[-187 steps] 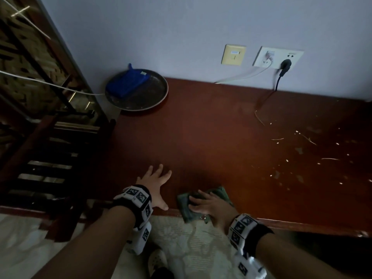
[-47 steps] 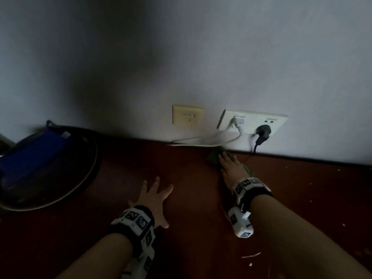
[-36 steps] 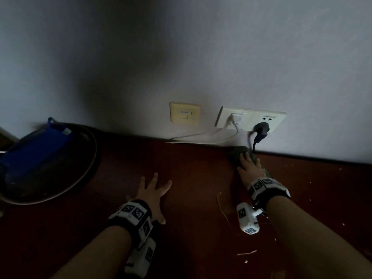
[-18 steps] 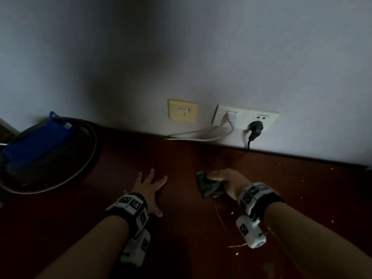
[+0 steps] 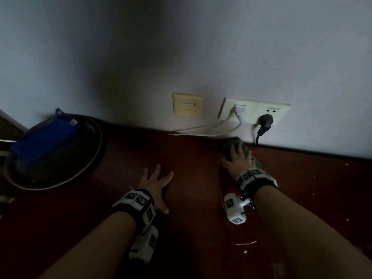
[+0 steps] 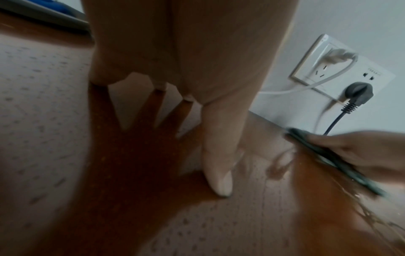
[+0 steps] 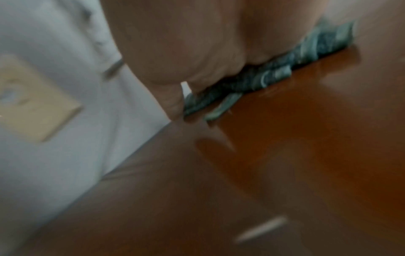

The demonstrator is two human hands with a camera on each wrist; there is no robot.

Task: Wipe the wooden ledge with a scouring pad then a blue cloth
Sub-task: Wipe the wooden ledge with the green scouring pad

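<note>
The dark red wooden ledge runs along a pale wall. My right hand lies flat with straight fingers on a green scouring pad, pressing it onto the wood right at the wall, under the black plug. The right wrist view is blurred and shows my palm over the scouring pad. My left hand rests flat on the ledge with fingers spread and holds nothing. From the left wrist view the spread left hand and the scouring pad both show. A folded blue cloth lies on a round dark tray at the far left.
A white double outlet holds a white plug with cable and a black plug just above the pad. A beige wall plate sits left of it. Pale crumbs and slivers dot the ledge's right part.
My right hand has pushed the scouring pad from the ledge's middle back to the wall under the black plug. The left hand has stayed flat in place.
</note>
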